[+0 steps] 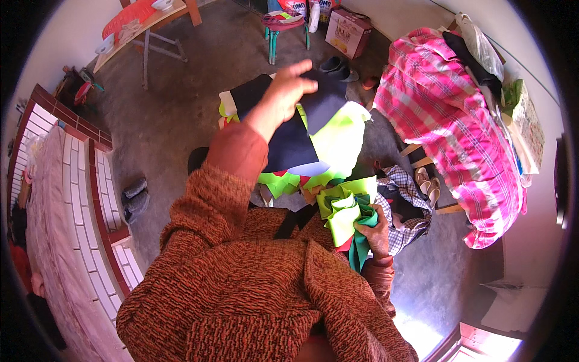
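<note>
My left hand (286, 92) reaches out over a heap of cloth pieces, its fingers apart and nothing in them. Beneath it lie navy cloth pieces (291, 145), with bright lime cloth (345, 142) beside and under them. What holds the heap up is mostly hidden. Close to my body, my right hand (375, 232) grips a bunch of folded cloth pieces (339, 211), lime and green with a bit of red at the bottom. A checked cloth bag (395, 179), dark inside, sits just beyond that hand.
A pink plaid cover (443, 108) drapes over something long at the right. Shoes (427, 186) stand under its edge, and dark shoes (136, 198) lie on the floor at left. Further off are a stool (283, 24), a carton (348, 33) and a table (145, 27).
</note>
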A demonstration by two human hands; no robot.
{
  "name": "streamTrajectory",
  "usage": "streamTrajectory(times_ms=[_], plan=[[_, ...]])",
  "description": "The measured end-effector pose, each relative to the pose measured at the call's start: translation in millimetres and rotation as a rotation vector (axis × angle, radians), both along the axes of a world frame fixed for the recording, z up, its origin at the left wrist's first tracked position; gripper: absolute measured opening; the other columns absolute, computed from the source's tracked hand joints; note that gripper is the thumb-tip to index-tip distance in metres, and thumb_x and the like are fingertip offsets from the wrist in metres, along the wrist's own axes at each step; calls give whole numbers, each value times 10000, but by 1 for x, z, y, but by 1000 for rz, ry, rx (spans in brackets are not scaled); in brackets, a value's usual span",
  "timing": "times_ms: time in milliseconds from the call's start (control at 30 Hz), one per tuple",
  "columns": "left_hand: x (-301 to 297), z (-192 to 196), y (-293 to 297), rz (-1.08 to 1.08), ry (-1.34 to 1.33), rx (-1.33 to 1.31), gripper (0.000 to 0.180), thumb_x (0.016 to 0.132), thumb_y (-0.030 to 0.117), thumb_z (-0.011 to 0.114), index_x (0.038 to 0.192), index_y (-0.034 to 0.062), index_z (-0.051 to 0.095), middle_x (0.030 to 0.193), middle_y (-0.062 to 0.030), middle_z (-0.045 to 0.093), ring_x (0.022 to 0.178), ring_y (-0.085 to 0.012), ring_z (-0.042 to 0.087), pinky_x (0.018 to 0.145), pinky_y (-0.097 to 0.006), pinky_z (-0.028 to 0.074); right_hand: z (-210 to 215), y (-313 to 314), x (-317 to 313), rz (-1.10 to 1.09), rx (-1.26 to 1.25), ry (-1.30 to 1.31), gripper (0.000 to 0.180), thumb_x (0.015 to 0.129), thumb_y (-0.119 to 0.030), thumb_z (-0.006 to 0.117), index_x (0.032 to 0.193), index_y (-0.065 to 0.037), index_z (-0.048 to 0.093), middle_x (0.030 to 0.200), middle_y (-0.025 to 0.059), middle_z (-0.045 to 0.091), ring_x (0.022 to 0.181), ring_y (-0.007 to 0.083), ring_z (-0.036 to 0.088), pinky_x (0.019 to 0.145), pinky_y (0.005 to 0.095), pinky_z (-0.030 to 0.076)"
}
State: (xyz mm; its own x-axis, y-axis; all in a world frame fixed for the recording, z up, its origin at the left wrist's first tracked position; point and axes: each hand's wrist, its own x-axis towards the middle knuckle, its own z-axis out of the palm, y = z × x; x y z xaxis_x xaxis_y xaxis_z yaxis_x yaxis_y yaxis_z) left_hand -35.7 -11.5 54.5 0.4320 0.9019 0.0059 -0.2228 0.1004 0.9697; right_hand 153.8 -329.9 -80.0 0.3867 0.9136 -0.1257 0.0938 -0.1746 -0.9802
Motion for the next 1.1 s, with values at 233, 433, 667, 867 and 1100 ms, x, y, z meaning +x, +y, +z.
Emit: streamTrajectory(times_ms=[233,433,667,867,1100], plan=[[14,98,42,61,-274,181,587,796,-45,604,1352,35,437,1246,-158,540,1103,-263,542,961,-412,428,-6,-4,4,-2,12,35,502,657,-41,772,1091,-23,520,957,23,590,857,108,527,789,246,453],[8,47,33,144,-271,121,662,776,-80,585,1392,4,356,1316,-190,481,1166,-262,499,969,-330,404,-9,-5,4,-22,1,61,512,645,-33,780,1088,-34,524,946,23,602,849,112,538,781,253,463],[5,-50,-49,282,-296,-228,661,778,-84,597,1389,-7,357,1322,-177,476,1114,-209,513,1004,-308,353,-3,-2,3,-1,-11,-7,505,650,-39,776,1088,-34,525,954,28,609,849,116,538,783,258,464],[7,-49,-49,225,-283,-242,624,793,-101,591,1372,33,404,1204,-147,543,1043,-163,530,988,-271,347,-2,-4,0,-37,18,98,478,673,-9,753,1092,-40,525,938,4,606,833,96,554,765,234,466],[8,-41,-55,189,-504,-356,544,826,-70,560,1345,42,442,1117,-149,595,1003,-196,570,944,-309,411,-6,-3,2,-10,21,84,529,660,-22,770,1117,-25,504,977,35,614,862,124,555,793,260,470]])
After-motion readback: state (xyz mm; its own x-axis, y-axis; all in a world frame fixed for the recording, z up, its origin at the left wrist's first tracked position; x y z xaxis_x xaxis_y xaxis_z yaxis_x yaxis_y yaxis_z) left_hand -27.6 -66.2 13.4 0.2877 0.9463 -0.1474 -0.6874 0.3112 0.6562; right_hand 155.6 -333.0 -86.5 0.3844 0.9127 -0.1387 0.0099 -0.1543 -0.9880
